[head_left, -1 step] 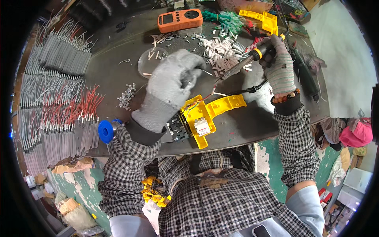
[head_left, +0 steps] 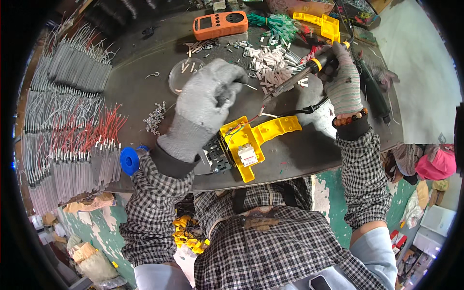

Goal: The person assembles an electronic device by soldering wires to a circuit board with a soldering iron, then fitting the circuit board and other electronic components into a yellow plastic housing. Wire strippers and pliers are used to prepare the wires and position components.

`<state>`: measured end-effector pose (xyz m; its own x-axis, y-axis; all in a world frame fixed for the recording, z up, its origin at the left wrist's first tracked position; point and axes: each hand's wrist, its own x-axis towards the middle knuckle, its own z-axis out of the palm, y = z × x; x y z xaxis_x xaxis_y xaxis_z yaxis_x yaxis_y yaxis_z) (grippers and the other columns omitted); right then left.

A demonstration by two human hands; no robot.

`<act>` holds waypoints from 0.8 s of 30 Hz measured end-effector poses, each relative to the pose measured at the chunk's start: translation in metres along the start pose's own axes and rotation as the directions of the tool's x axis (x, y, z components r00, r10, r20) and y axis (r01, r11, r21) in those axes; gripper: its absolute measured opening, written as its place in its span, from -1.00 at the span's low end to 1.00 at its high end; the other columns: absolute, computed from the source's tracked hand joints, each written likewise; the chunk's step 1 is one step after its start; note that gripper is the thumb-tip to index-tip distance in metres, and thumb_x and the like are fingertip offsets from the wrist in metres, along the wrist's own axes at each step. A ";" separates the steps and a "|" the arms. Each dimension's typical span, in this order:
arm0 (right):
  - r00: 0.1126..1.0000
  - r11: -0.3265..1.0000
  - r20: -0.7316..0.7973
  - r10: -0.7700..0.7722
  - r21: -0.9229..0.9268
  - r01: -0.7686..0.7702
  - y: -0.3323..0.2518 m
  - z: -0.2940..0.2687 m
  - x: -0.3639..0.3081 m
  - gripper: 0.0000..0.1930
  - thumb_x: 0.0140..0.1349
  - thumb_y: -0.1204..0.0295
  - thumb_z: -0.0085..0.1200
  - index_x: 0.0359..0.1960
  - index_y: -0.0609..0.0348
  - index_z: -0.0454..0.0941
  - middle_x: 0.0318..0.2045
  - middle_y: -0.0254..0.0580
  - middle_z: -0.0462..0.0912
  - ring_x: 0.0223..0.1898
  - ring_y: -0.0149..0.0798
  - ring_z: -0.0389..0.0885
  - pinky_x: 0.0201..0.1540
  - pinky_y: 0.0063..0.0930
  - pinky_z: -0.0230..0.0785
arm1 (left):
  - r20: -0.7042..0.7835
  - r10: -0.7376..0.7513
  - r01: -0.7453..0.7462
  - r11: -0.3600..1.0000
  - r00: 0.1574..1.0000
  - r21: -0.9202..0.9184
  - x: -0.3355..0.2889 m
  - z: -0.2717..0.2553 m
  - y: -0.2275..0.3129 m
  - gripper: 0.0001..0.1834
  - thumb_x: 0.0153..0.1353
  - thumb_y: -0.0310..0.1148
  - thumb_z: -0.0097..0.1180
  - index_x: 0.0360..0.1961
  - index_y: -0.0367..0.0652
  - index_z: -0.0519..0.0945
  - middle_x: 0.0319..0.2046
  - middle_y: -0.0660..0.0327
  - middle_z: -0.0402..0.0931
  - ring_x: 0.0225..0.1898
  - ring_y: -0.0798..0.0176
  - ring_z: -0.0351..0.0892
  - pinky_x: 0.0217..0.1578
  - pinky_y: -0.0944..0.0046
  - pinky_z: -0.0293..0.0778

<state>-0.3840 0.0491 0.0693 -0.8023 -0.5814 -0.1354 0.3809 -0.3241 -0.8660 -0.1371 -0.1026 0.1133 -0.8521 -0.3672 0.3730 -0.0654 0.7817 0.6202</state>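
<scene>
My left hand (head_left: 205, 94), in a grey glove, is closed in a pinch above the yellow plastic housing. A thin pale wire (head_left: 250, 86) sticks out from its fingertips. My right hand (head_left: 344, 84), in a striped glove, grips the dark handle of a soldering iron (head_left: 294, 84). Its metal shaft slants down-left toward a red lead with a white sleeve (head_left: 261, 110). The yellow housing (head_left: 275, 127) lies inner side up, with a white block (head_left: 247, 155) and coloured wires in it. A black cable (head_left: 311, 108) runs toward the leads. A slotted dark metal part (head_left: 218, 157) sits beside the housing, partly behind my left wrist.
Many white sleeves (head_left: 275, 63) are heaped beyond the iron, near an orange meter (head_left: 220, 25) and green wires (head_left: 278, 26). Bundled grey leads (head_left: 72, 164) cover the left side. A blue spool (head_left: 129, 161), small metal nuts (head_left: 155, 118) and a clear dish (head_left: 176, 77) lie nearer my left arm.
My left hand has shifted slightly left, and the thin wire's tip has drawn back a little with it. My right hand and the soldering iron look the same.
</scene>
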 end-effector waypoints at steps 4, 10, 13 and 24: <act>0.999 0.998 0.024 -0.042 -0.036 0.043 -0.007 0.011 0.003 -0.79 0.30 0.20 0.12 -0.28 0.05 0.61 -0.50 -0.41 0.61 -0.55 -0.51 0.51 -0.46 -0.60 0.41 | 0.016 -0.107 0.108 0.985 0.994 -0.137 -0.009 -0.017 -0.008 -0.85 0.10 -0.68 0.11 -0.28 -0.31 0.56 -0.35 0.20 0.44 -0.27 0.30 0.46 -0.17 0.36 0.37; 0.967 0.984 0.243 -0.071 -0.140 0.107 0.004 0.055 0.005 -0.71 0.35 0.17 0.06 -0.19 0.16 0.56 -0.37 -0.30 0.63 -0.38 -0.44 0.62 -0.30 -0.58 0.49 | 0.290 -0.183 0.274 0.909 0.939 -0.315 -0.022 -0.010 -0.014 -0.89 0.15 -0.59 0.14 -0.27 -0.34 0.58 -0.32 0.23 0.45 -0.25 0.41 0.45 -0.19 0.42 0.38; 0.954 0.962 0.294 -0.051 -0.243 0.126 0.011 0.073 -0.006 -0.69 0.34 0.16 0.07 -0.23 0.19 0.57 -0.41 -0.32 0.63 -0.42 -0.47 0.60 -0.35 -0.62 0.47 | 0.284 -0.166 0.251 0.920 0.944 -0.299 -0.023 -0.008 -0.015 -0.89 0.14 -0.58 0.15 -0.28 -0.34 0.59 -0.33 0.24 0.46 -0.27 0.40 0.46 -0.20 0.40 0.39; 0.965 0.945 0.243 -0.101 -0.280 0.169 0.023 0.079 -0.001 -0.64 0.32 0.09 0.09 -0.26 0.19 0.60 -0.44 -0.33 0.64 -0.45 -0.50 0.59 -0.38 -0.66 0.43 | 0.284 -0.122 0.206 0.935 0.951 -0.287 -0.029 -0.003 -0.021 -0.88 0.13 -0.56 0.20 -0.28 -0.32 0.60 -0.35 0.25 0.47 -0.29 0.38 0.46 -0.20 0.37 0.42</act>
<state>-0.3382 -0.0172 0.0872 -0.7012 -0.7092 0.0738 0.0956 -0.1961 -0.9759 -0.1096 -0.1103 0.0920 -0.9498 -0.3014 0.0834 -0.0870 0.5109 0.8552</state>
